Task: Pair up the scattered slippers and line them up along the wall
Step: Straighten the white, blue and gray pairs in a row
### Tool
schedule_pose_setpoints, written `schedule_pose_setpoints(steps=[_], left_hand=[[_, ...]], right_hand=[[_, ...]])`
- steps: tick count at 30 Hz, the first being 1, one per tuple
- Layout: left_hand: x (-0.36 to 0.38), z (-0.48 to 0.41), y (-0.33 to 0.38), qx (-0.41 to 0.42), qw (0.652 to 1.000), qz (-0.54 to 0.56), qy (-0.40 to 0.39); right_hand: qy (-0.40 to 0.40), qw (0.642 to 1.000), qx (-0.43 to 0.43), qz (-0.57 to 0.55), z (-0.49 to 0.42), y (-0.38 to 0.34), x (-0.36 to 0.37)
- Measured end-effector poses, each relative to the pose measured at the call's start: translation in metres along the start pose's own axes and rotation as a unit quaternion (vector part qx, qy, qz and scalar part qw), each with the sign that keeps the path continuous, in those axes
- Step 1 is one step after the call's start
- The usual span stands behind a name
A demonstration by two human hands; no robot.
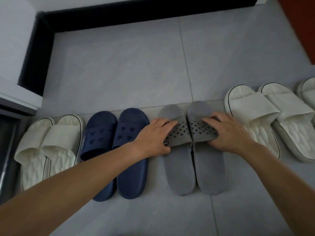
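Observation:
Two grey slippers lie side by side on the tiled floor, toes pointing away from me. My left hand [153, 137] grips the strap of the left grey slipper [180, 169]. My right hand [226, 133] grips the strap of the right grey slipper [211, 171]. To their left stands a navy blue pair [131, 172], then a white pair [51, 147] at the far left. Another white pair [265, 116] sits to the right of the grey ones, angled slightly. A further white slipper [308, 92] shows at the right edge, cut off by the frame.
A black skirting board [119, 19] runs along the far wall and turns down the left side. A white ledge and dark panel [10, 116] stand at the left. Something reddish-brown [300, 23] rises at the upper right. Bare grey tiles [127, 68] lie between slippers and wall.

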State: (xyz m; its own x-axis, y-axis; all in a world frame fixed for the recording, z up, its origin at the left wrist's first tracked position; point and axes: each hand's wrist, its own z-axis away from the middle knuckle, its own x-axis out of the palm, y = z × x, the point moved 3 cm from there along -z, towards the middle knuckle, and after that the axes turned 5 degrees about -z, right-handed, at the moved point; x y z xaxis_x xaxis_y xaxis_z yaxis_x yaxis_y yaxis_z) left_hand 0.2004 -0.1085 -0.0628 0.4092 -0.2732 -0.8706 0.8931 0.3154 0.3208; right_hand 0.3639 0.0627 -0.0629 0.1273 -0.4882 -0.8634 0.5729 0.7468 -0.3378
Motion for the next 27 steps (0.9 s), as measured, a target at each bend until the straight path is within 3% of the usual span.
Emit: schedule_pose_setpoints(steps=[12,27], left_hand=[[0.001,-0.001,0.000,0.003,0.997,-0.058,0.047],[-0.003,0.001,-0.001,-0.004,0.997,-0.077,0.032]], right_hand=[[-0.017,0.999,-0.018,0.044,-0.010,-0.008,0.003],[-0.018,0.999,-0.023,0.021,-0.011,-0.014,0.002]])
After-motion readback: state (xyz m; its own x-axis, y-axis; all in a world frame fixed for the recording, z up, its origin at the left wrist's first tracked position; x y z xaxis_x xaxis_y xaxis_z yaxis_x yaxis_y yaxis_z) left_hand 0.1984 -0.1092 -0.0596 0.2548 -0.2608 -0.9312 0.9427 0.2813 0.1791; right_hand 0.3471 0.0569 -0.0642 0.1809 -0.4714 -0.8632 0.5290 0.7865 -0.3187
